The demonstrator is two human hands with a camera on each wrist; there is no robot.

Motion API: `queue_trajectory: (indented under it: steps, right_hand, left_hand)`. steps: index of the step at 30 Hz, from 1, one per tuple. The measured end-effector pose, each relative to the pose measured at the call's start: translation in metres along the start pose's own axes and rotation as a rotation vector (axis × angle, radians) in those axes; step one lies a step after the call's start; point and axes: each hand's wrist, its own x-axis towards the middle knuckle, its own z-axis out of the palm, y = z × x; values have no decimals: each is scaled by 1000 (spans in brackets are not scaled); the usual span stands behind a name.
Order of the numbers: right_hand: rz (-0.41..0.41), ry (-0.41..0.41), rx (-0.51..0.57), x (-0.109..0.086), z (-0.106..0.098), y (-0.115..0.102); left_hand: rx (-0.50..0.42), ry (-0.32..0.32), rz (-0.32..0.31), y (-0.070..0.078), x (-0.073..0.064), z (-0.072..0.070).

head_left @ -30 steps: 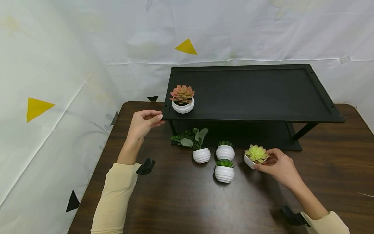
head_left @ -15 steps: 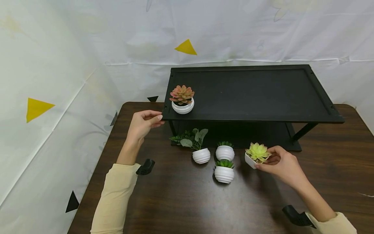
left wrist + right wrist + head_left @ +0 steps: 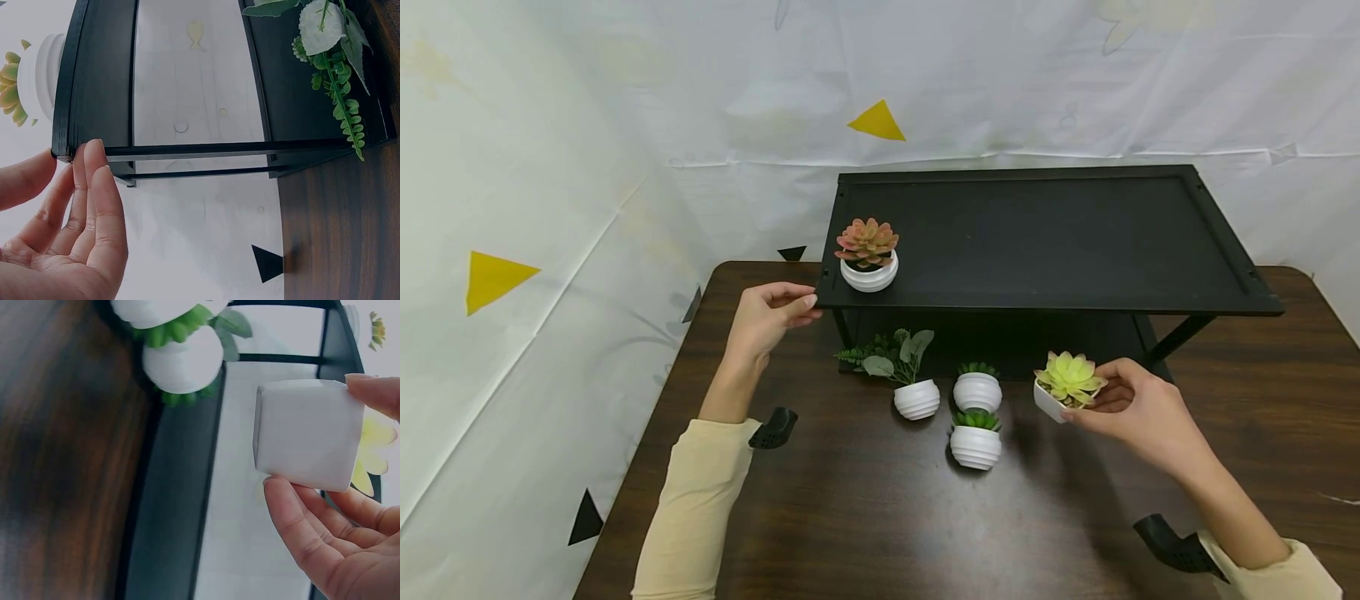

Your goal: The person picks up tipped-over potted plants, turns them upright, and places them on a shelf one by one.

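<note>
My left hand (image 3: 765, 321) pinches the front left corner of the black two-tier shelf (image 3: 1060, 237), thumb and fingertips on the top board's edge. In my right hand (image 3: 1150, 414) is a potted yellow-green succulent (image 3: 1070, 382), raised in front of the shelf's right part. The right wrist view shows the underside of its squarish white pot (image 3: 308, 434), gripped between thumb and fingers. A pink-orange succulent (image 3: 867, 250) in a round white pot stands on the top board's left end, close to my left hand.
On the brown table (image 3: 865, 517), before the shelf, stand a leafy plant in a white pot (image 3: 917, 400) and two small green succulents, one pot (image 3: 977, 392) behind the other pot (image 3: 976, 448). White sheeting (image 3: 1022, 83) hangs behind and to the left.
My right hand has lifted the yellow-green succulent and carried it slightly to the right. My left hand stays at the shelf corner.
</note>
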Motion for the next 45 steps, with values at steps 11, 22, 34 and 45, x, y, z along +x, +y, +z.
queue_trajectory:
  steps: [11, 22, 34, 45]
  right_hand:
    - [-29, 10, -10, 1, -11, -18]
    - [-42, 19, -24, 7, -21, -37]
    - [-63, 33, -36, 18, -28, -59]
    - [-95, 21, -12, 32, -32, -74]
  left_hand:
    - [0, 5, 0, 1, 0, 0]
    - [-4, 1, 6, 1, 0, -1]
    - [-8, -1, 4, 1, 0, -1]
    - [-13, -7, 17, 0, 0, 0]
